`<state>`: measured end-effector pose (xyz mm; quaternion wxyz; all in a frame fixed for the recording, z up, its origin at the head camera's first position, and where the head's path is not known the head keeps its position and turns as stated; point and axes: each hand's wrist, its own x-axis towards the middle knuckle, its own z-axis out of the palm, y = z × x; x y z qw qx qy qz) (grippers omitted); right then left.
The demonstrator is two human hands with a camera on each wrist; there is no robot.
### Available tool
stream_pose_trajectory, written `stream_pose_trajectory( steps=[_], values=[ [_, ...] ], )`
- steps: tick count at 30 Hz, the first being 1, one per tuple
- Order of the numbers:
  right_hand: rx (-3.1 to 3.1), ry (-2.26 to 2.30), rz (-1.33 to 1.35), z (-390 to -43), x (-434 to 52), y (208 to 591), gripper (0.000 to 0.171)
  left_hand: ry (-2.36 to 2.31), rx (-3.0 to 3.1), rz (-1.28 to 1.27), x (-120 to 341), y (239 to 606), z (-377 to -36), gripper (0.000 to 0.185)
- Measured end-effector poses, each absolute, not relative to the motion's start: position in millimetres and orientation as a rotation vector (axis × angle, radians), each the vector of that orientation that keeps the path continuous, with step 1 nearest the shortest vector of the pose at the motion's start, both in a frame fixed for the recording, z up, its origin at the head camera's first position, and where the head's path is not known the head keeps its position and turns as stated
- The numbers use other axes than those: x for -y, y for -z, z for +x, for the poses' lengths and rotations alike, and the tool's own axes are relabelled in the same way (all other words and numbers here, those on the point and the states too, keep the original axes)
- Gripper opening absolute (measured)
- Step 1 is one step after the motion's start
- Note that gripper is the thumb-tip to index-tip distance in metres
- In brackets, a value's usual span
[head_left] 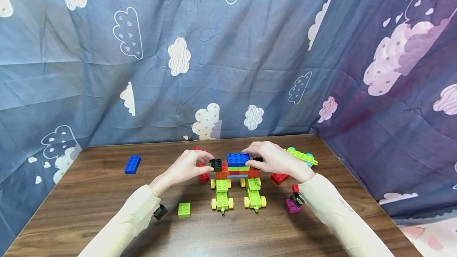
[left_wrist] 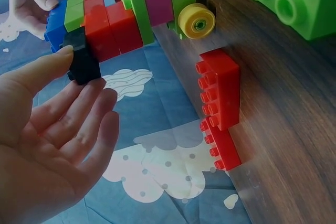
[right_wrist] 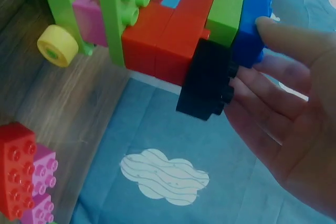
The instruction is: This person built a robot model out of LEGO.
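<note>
Left hand [head_left: 187, 165]: thumb and fingers pinch black brick [head_left: 216, 164] on the block car [head_left: 237, 169].
Right hand [head_left: 275, 160]: fingers seem to pinch other black brick [right_wrist: 207, 80].

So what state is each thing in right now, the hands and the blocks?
Left hand: pinches the left black block on the build.
Right hand: fingers on the right black block and blue block.
Build: upright on wheeled green bases.
Loose blue brick: flat, untouched.
Small green brick: flat, untouched.
</note>
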<state>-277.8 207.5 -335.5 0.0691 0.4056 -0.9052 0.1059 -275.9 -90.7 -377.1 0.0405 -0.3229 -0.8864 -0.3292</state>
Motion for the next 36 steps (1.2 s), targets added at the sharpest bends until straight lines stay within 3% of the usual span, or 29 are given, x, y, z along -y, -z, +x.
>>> stream_pose_trajectory(
  steps=[36],
  values=[
    [2.698,-0.405,1.118,-274.2,-211.1,342.7,0.035,1.046,2.678,-1.013,96.9,379.3,-274.0,0.032]
  ],
)
